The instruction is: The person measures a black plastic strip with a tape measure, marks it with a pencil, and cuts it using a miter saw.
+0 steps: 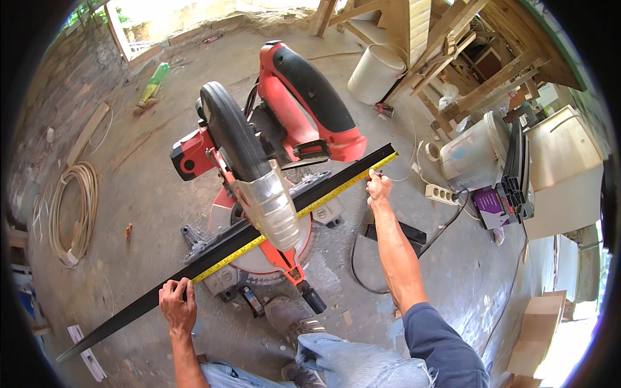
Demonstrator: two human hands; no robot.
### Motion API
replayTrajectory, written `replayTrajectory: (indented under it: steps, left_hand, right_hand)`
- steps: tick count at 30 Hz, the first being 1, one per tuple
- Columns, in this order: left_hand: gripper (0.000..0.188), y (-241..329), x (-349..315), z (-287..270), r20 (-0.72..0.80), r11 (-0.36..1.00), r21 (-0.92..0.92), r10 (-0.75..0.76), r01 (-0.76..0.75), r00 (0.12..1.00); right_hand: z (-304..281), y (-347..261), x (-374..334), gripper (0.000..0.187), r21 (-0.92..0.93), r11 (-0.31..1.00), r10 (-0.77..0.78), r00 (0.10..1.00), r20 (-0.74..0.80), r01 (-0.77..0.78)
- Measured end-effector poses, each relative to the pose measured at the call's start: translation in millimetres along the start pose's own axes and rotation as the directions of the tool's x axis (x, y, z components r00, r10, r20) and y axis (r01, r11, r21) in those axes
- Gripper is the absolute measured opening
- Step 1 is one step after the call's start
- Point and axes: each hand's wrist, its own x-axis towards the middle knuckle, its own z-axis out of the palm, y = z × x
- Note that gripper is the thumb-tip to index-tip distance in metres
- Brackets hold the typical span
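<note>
Clearly your left hand [178,304] pins the yellow tape [294,216] to the long black strip [213,249] crossing the saw's table [259,262]; your right hand [378,187] pinches the tape's far end. Thin, whippy metal probably: support both ends.

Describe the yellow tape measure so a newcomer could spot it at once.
Start at the red mitre saw on the floor. A long black bar lies across its base, and the tape measure runs along the bar between the left hand and right hand: the only thin yellow strip there.
</note>
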Motion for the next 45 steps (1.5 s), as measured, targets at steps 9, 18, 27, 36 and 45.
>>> replayTrajectory:
  steps: [9, 18, 27, 36, 45]
  left_hand:
    - [0.011, -4, 0, 2, 0.019, 0.998, 0.063, 0.020, -0.021, 1.000]
    - [0.011, -3, -7, 1, 0.009, 0.996, 0.092, 0.001, -0.002, 1.000]
    - [0.011, -2, -9, 10, 0.014, 0.987, 0.154, 0.042, -0.044, 0.999]
    - [0.014, -2, -14, 12, -0.005, 0.980, 0.190, 0.054, -0.052, 0.999]
    - [0.015, 1, -14, 14, -0.013, 0.972, 0.228, 0.054, -0.049, 0.998]
  right_hand:
    - [-12, -2, -3, 0.025, 0.000, 0.999, 0.036, 0.998, 0.057, -0.036]
    - [-27, -14, -97, 0.026, 0.336, 0.934, 0.063, 0.983, 0.173, -0.119]
    - [47, 15, -321, 0.056, 0.121, 0.894, 0.122, 0.495, 0.860, -0.431]
    - [152, 5, -339, 0.017, -0.147, 0.970, 0.103, 0.219, 0.970, 0.195]
    - [165, 24, -339, 0.013, -0.070, 0.936, 0.025, 0.132, 0.991, 0.344]
